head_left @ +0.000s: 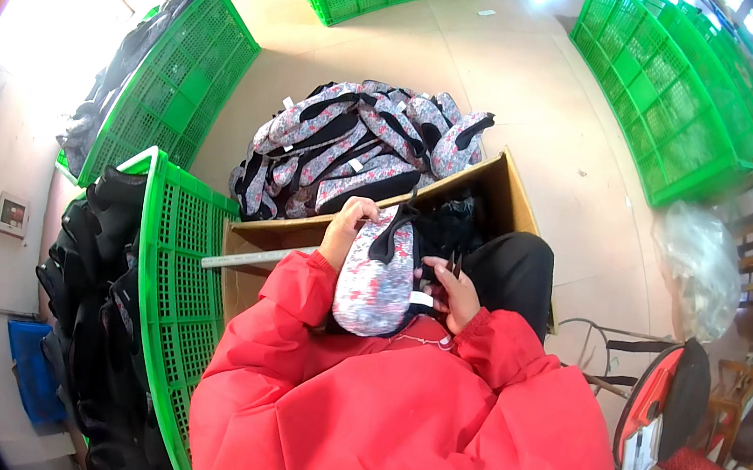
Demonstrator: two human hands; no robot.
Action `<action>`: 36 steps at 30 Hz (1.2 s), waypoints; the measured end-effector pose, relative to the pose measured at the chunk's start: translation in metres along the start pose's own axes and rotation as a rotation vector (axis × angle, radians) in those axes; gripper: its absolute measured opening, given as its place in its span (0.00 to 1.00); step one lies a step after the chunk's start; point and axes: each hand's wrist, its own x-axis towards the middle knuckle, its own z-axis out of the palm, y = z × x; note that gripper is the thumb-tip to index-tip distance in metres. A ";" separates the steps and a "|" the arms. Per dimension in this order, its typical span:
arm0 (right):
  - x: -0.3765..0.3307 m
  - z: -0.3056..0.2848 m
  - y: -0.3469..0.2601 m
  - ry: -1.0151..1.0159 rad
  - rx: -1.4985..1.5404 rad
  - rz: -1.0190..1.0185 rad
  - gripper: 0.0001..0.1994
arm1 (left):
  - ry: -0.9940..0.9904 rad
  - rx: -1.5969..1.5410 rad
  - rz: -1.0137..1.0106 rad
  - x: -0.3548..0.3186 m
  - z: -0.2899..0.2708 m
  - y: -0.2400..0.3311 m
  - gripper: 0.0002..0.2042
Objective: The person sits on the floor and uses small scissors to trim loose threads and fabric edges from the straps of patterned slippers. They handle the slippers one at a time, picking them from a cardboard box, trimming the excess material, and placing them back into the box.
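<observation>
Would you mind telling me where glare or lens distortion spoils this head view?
Head view: glare whitens the wall at upper left beside the green crate; fisheye bending curves the crates at upper right; the rim is dark. The centre is sharp: left hand and right hand hold the patterned bag piece.

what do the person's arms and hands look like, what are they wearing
Both arms are covered to the wrist by loose, bright red jacket sleeves with gathered cuffs. The left hand and the right hand are bare: no gloves show. A grey-and-white checked trim band runs along the red garment's lower edge.
</observation>
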 end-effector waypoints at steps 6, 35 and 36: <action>-0.017 0.020 0.011 0.071 -0.016 0.003 0.18 | -0.094 -0.269 -0.065 -0.045 -0.002 0.028 0.14; -0.035 0.022 0.012 0.007 -0.366 -0.284 0.09 | -0.048 0.471 -0.118 -0.068 0.016 0.131 0.14; -0.035 0.021 0.011 0.006 -0.368 -0.327 0.09 | -0.042 0.501 -0.101 -0.068 0.017 0.133 0.14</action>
